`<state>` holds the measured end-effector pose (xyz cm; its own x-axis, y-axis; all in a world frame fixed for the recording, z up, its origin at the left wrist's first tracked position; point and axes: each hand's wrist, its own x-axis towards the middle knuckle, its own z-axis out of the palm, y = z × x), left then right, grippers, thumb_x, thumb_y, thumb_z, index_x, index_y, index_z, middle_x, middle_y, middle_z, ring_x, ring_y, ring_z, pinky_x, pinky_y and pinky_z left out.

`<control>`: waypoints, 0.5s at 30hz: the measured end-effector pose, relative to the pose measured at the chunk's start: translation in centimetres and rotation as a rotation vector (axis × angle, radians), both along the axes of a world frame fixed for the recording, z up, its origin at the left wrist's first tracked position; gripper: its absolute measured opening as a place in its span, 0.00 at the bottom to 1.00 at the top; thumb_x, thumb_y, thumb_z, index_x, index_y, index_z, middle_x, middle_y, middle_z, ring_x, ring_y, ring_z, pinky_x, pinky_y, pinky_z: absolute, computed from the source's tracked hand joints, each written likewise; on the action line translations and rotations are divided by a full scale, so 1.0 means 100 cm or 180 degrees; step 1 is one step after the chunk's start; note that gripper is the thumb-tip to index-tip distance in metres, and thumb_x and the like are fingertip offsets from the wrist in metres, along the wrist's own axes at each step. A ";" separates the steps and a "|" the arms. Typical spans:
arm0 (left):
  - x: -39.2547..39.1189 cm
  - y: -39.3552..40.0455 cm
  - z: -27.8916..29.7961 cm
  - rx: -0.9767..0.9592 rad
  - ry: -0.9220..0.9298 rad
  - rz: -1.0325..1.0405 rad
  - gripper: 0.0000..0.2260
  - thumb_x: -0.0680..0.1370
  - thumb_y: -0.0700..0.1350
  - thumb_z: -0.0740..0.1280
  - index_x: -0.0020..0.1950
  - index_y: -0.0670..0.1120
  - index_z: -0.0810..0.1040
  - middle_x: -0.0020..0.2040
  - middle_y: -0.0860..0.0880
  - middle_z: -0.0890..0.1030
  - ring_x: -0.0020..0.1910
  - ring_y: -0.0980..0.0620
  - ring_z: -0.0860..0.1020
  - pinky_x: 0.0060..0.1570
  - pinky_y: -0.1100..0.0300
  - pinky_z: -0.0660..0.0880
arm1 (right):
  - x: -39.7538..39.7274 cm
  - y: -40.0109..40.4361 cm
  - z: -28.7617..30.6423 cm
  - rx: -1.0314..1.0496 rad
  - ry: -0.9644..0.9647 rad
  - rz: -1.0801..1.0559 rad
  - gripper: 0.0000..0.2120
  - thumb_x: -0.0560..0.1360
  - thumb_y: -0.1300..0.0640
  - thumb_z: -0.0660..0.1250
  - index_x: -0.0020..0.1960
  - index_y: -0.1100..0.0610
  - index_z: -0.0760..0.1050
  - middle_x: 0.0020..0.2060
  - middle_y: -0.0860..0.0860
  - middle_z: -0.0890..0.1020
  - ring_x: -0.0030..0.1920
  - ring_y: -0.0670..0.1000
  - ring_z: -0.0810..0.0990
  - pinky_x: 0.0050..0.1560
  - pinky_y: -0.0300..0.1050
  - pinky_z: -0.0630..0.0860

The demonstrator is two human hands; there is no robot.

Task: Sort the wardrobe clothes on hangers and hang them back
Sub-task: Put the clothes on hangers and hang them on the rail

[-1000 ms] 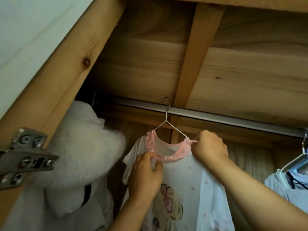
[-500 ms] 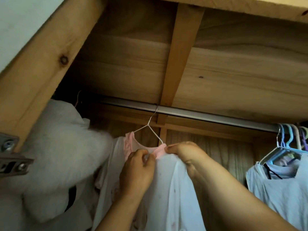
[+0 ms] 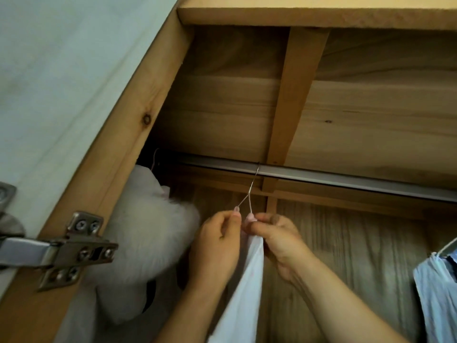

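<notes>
A white shirt with a pink collar [image 3: 247,276] hangs on a thin wire hanger [image 3: 250,191] hooked over the metal wardrobe rail [image 3: 346,178]. The shirt is turned edge-on, so only a narrow white strip shows between my hands. My left hand [image 3: 217,246] pinches the collar on the left side of the hanger. My right hand [image 3: 277,236] pinches the collar and fabric on the right side. Both hands are just below the hanger's neck.
A white fluffy garment [image 3: 148,233] hangs at the left end of the rail, against the wooden side panel [image 3: 116,174]. A metal door hinge [image 3: 74,248] sticks out at lower left. A light blue garment [image 3: 437,293] hangs at far right. A wooden brace [image 3: 296,95] crosses above.
The shirt has swung from facing me to edge-on, its printed front now hidden. My hands have come close together at the collar. The view has shifted right and upward.
</notes>
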<state>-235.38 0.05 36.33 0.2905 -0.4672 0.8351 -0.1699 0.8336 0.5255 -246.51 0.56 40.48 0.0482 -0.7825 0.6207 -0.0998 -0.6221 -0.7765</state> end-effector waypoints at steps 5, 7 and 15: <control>0.003 0.007 0.002 -0.0053 0.0025 -0.0035 0.11 0.80 0.49 0.60 0.39 0.61 0.71 0.40 0.62 0.75 0.39 0.67 0.72 0.36 0.72 0.64 | 0.002 0.009 -0.006 -0.0821 0.0759 -0.0635 0.25 0.71 0.66 0.69 0.64 0.51 0.65 0.42 0.55 0.80 0.31 0.42 0.79 0.28 0.31 0.71; 0.002 0.006 0.005 -0.0011 -0.0066 -0.0104 0.11 0.80 0.49 0.61 0.39 0.61 0.71 0.38 0.62 0.75 0.38 0.68 0.73 0.36 0.72 0.65 | 0.001 0.008 -0.013 -0.0933 0.0676 -0.0627 0.27 0.72 0.65 0.69 0.65 0.49 0.64 0.40 0.54 0.79 0.30 0.41 0.79 0.29 0.31 0.71; -0.017 -0.010 0.046 0.1213 -0.0700 -0.0724 0.09 0.75 0.52 0.68 0.44 0.46 0.80 0.42 0.47 0.81 0.44 0.51 0.79 0.45 0.58 0.75 | -0.022 0.012 -0.037 -0.1069 0.1122 -0.0521 0.52 0.64 0.53 0.78 0.74 0.38 0.46 0.59 0.39 0.75 0.64 0.40 0.69 0.61 0.35 0.64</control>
